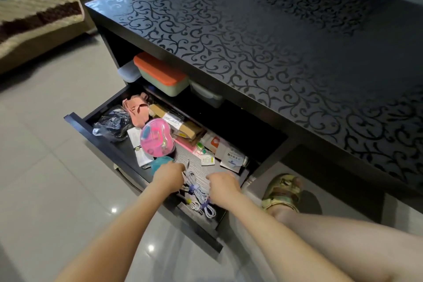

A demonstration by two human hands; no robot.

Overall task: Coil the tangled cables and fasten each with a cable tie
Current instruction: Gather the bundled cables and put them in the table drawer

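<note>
White cables (198, 194) lie bundled in the near right part of an open black drawer (96, 135), with purple ties (193, 188) around the bundles. My left hand (168, 175) reaches into the drawer just left of the cables, fingers curled down at their far end. My right hand (223, 184) hovers just right of them, knuckles up, fingers bent. Whether either hand grips a cable is hidden by the hands themselves.
The drawer also holds a pink heart-shaped case (156, 137), a plastic bag (113, 125), pink cloth (136, 107), boxes and packets. Above it a shelf carries an orange-lidded container (160, 74). A black patterned tabletop (263, 36) overhangs. My sandalled foot (282, 192) rests at right.
</note>
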